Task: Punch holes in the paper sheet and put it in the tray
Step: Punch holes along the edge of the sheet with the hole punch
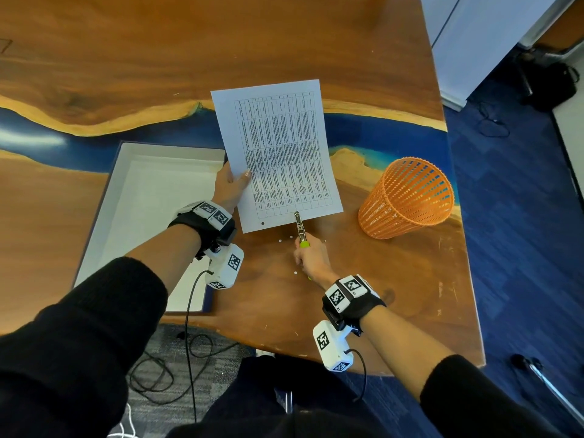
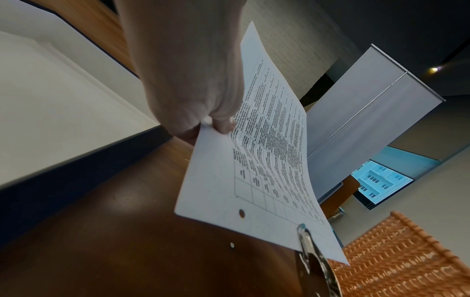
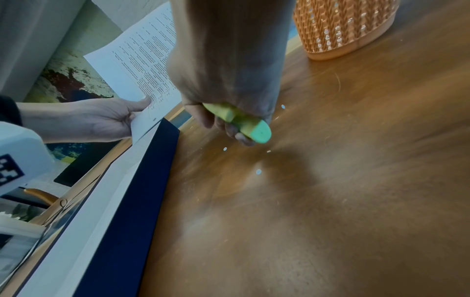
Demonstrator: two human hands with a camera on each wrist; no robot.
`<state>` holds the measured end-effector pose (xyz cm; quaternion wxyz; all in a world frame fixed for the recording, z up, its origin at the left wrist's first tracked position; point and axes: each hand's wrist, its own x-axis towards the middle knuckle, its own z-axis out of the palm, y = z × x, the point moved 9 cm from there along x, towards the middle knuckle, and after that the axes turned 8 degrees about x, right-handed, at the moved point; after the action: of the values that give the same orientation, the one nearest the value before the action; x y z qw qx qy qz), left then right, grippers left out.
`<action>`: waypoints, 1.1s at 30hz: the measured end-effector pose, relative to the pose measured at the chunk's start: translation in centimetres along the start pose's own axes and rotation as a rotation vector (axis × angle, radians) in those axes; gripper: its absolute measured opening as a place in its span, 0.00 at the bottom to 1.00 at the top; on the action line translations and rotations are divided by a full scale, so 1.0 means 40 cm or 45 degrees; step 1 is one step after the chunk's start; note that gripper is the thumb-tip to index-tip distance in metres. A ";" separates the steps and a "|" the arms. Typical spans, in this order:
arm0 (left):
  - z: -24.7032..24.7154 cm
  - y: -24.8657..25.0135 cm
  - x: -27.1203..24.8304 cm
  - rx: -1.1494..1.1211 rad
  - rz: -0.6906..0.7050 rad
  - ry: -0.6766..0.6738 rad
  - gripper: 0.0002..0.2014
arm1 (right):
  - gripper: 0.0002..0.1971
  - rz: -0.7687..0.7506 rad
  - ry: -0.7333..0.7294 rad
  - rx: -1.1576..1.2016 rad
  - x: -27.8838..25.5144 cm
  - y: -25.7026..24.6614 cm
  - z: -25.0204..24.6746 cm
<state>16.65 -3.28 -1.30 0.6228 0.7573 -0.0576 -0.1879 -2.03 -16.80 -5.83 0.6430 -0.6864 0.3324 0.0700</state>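
A printed paper sheet [image 1: 278, 153] [image 2: 264, 160] [image 3: 142, 60] is held above the table, pinched at its left edge by my left hand [image 1: 232, 184] [image 2: 203, 112] [image 3: 101, 118]. One punched hole [image 1: 262, 223] [image 2: 241, 213] shows near its lower left corner. My right hand [image 1: 311, 257] [image 3: 229, 90] grips the green handles of a metal hole punch [image 1: 300, 229] [image 2: 312, 253] [image 3: 244, 122], whose head sits over the sheet's near edge. The white tray [image 1: 142, 197] [image 2: 50, 100] [image 3: 114, 191] with dark blue walls lies to the left, under my left arm.
An orange mesh basket [image 1: 407, 197] [image 2: 396, 255] [image 3: 340, 26] stands to the right on the wood table [image 1: 363, 295]. Small white paper dots [image 1: 280, 240] [image 3: 258, 171] lie scattered below the sheet. The table's right edge drops to blue carpet. Cables hang below the near edge.
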 end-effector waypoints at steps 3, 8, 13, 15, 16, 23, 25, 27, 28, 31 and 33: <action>-0.007 -0.002 0.006 0.009 0.003 0.030 0.22 | 0.21 -0.048 -0.006 0.101 -0.010 -0.009 0.002; -0.020 -0.012 0.010 0.026 0.003 0.050 0.22 | 0.39 -0.147 0.008 0.151 -0.025 -0.039 -0.007; -0.021 -0.011 0.009 0.023 -0.002 0.060 0.22 | 0.37 -0.249 -0.004 0.080 -0.026 -0.057 -0.014; -0.019 -0.006 0.007 0.019 -0.022 0.068 0.22 | 0.38 -0.265 0.030 0.070 -0.023 -0.052 -0.022; -0.020 -0.006 0.007 0.013 -0.033 0.076 0.21 | 0.38 -0.268 0.041 0.062 -0.021 -0.049 -0.025; -0.014 -0.014 0.006 -0.010 -0.034 0.074 0.22 | 0.41 -0.272 0.028 0.137 -0.028 -0.048 -0.038; -0.011 -0.010 0.004 -0.018 -0.027 0.078 0.21 | 0.41 -0.283 0.026 0.127 -0.029 -0.048 -0.041; -0.007 -0.006 0.005 -0.013 -0.013 0.074 0.21 | 0.40 -0.276 0.024 0.130 -0.029 -0.048 -0.043; -0.006 -0.004 0.006 -0.007 -0.009 0.072 0.21 | 0.40 -0.273 0.022 0.138 -0.029 -0.048 -0.043; -0.007 -0.002 0.009 0.015 0.004 0.071 0.22 | 0.40 -0.264 0.026 0.156 -0.026 -0.048 -0.045; -0.008 0.002 0.011 0.032 0.033 0.071 0.21 | 0.40 -0.272 0.042 0.154 -0.025 -0.052 -0.046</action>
<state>17.18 -3.14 -1.29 0.6169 0.7693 -0.0526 -0.1579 -2.27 -18.26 -3.28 0.6813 -0.6791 0.2715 -0.0305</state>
